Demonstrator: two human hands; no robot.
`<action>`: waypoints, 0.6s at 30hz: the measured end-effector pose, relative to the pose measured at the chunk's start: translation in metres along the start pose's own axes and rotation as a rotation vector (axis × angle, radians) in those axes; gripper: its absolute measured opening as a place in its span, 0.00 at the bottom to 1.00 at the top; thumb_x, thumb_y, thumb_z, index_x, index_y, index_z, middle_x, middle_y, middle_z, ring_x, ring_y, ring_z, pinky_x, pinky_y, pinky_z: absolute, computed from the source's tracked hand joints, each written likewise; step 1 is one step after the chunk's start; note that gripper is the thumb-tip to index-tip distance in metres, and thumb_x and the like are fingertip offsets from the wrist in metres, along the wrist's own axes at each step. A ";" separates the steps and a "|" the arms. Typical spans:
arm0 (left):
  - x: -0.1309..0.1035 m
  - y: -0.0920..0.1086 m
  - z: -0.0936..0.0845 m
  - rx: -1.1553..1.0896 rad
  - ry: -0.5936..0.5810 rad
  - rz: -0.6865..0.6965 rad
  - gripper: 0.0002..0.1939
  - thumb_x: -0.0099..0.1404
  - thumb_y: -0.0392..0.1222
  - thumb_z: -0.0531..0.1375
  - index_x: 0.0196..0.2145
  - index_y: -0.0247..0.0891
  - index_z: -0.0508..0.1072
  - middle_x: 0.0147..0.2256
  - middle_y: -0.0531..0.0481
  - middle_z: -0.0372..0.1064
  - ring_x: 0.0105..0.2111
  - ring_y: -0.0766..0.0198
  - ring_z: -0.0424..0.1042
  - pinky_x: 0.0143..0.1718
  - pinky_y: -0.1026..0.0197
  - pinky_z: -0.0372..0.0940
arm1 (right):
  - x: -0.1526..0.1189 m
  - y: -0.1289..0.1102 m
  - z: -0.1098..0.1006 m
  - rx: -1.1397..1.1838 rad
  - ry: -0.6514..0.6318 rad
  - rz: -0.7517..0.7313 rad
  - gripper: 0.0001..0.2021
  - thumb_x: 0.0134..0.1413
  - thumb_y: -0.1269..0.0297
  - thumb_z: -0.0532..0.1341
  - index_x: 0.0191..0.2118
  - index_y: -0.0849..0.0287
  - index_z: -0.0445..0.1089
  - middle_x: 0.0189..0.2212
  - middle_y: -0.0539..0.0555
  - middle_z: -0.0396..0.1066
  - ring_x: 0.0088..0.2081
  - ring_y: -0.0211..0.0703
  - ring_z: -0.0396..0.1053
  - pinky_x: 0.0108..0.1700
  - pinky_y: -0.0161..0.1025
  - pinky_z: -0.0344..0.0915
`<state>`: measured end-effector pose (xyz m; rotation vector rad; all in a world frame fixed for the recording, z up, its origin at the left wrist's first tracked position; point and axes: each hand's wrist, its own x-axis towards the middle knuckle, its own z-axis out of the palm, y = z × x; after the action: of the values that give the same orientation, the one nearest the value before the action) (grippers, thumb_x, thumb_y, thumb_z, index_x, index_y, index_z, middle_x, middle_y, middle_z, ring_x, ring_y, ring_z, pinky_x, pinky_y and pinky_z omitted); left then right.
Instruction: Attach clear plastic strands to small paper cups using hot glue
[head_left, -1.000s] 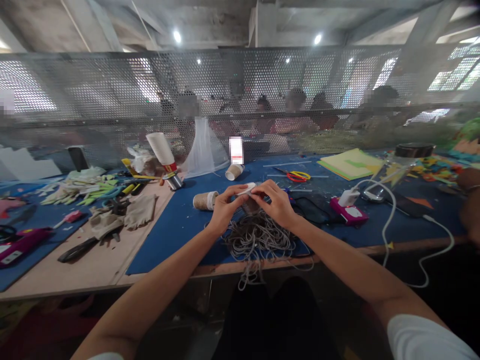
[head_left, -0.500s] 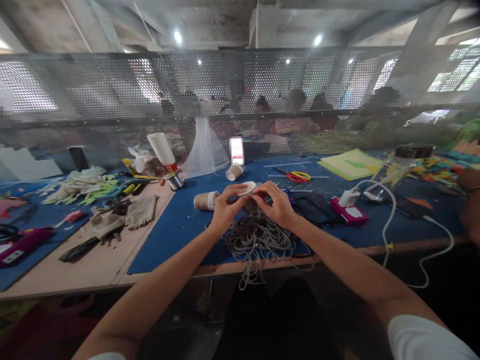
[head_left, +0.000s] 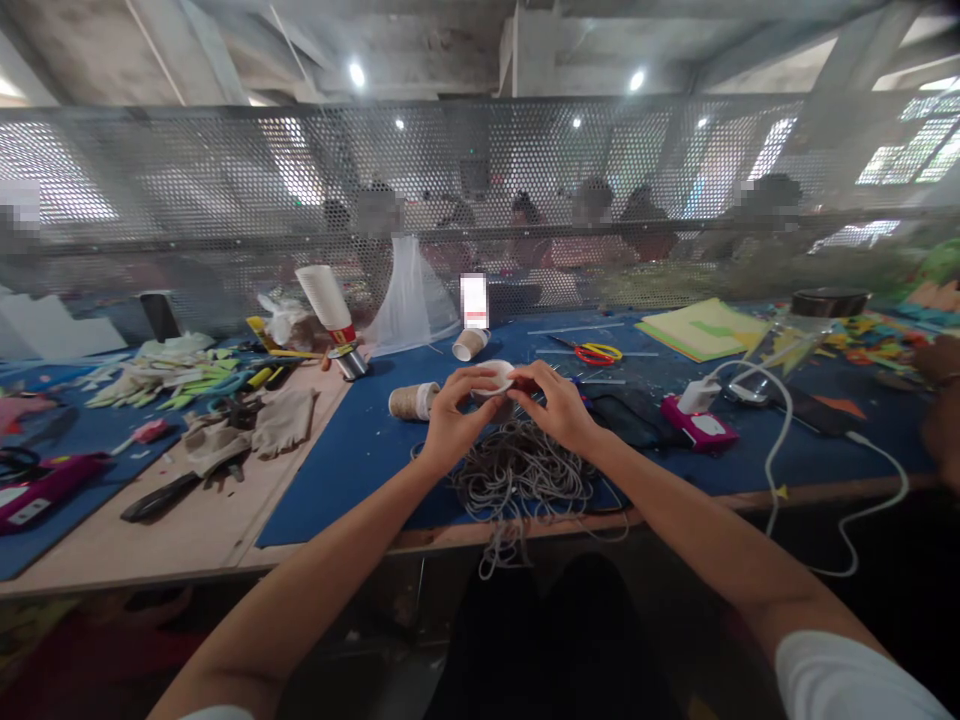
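Observation:
A white paper cup (head_left: pixel 495 376), its round mouth facing partly toward me, is held between my two hands above the blue mat. My left hand (head_left: pixel 459 412) grips its left side, with fingers and thumb curled round it. At the cup's right rim, my right hand (head_left: pixel 553 402) has thumb and fingers pinched together. Just below lies a tangled heap of grey cord (head_left: pixel 517 470), with strands hanging over the table edge. A cup wrapped in brown cord (head_left: pixel 409 401) lies on its side to the left, and another wrapped cup (head_left: pixel 470 344) lies behind my hands.
Red and yellow scissors (head_left: pixel 596 353) and yellow-green sheets (head_left: pixel 701 330) lie behind on the right. Nearer are a purple power block (head_left: pixel 699 424) with a white cable and a clear jar (head_left: pixel 795 335). Stacked paper cups (head_left: pixel 324 298) lean at back left; gloves (head_left: pixel 283 423) lie left.
The cup has tilted so that more of its open mouth and inside faces me. Both hands stay on it in nearly the same place.

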<state>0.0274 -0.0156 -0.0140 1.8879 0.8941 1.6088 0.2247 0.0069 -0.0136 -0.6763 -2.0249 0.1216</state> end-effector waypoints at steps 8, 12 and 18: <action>0.004 -0.003 -0.003 -0.115 -0.026 -0.114 0.08 0.63 0.44 0.66 0.39 0.38 0.78 0.49 0.43 0.74 0.54 0.54 0.71 0.54 0.53 0.65 | 0.000 -0.005 0.000 -0.047 0.001 -0.043 0.06 0.67 0.61 0.59 0.46 0.53 0.70 0.40 0.54 0.72 0.42 0.45 0.70 0.47 0.44 0.68; 0.004 -0.004 -0.003 -0.107 -0.043 -0.126 0.10 0.62 0.44 0.66 0.41 0.39 0.77 0.49 0.43 0.75 0.54 0.54 0.71 0.57 0.52 0.63 | 0.002 -0.005 0.001 -0.011 0.056 -0.026 0.04 0.67 0.63 0.58 0.43 0.54 0.70 0.39 0.54 0.72 0.42 0.44 0.70 0.47 0.43 0.68; 0.005 -0.004 -0.003 -0.157 -0.068 -0.185 0.10 0.62 0.44 0.66 0.39 0.38 0.78 0.50 0.43 0.76 0.54 0.53 0.71 0.61 0.49 0.61 | 0.005 -0.006 0.003 0.140 0.088 0.119 0.06 0.66 0.61 0.59 0.39 0.56 0.70 0.35 0.52 0.70 0.37 0.41 0.69 0.42 0.40 0.68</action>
<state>0.0242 -0.0094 -0.0128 1.6900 0.8605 1.4512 0.2182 0.0052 -0.0092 -0.7004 -1.8725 0.2956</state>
